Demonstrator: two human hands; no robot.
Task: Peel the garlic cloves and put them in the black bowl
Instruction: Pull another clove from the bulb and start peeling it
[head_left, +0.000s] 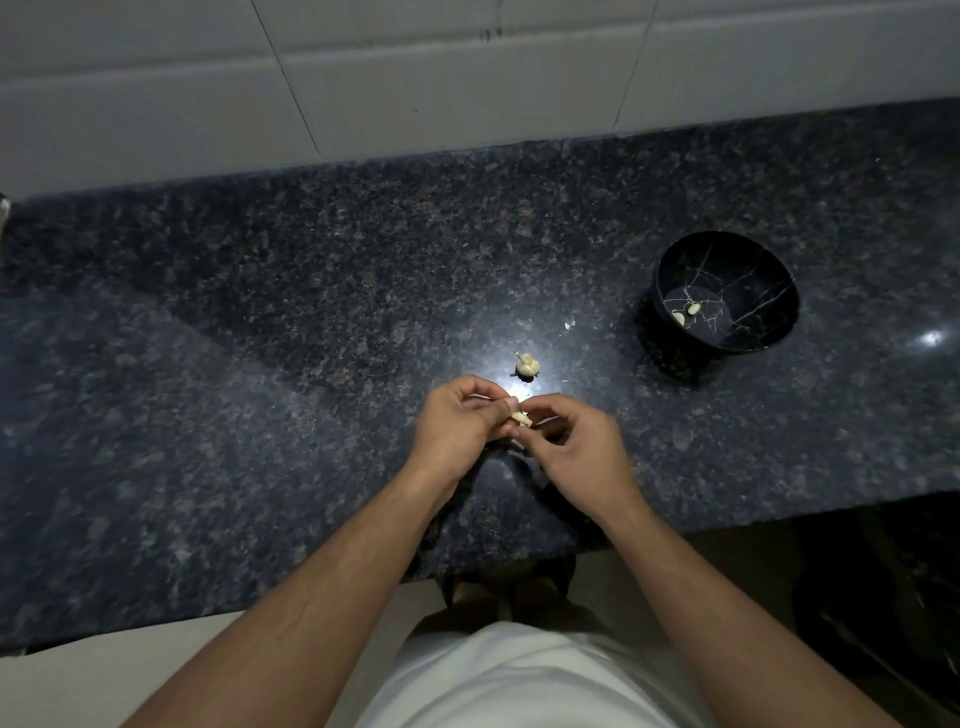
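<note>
Head view showed a pale, cream garlic clove (521, 418) pinched between the curled fingers of the left hand (460, 421) and right hand (582, 444). Just beyond them sat a partial garlic bulb (528, 365); far right, the black bowl (727, 291) held two peeled cloves (685, 313).

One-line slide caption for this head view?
Both hands, left hand and right hand, pinch a pale garlic clove over speckled granite counter; round black bowl holds two.

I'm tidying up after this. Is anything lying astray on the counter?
A small white scrap, likely garlic skin, lies loose on the granite counter between the garlic bulb and the black bowl. Nothing else stands out.
</note>
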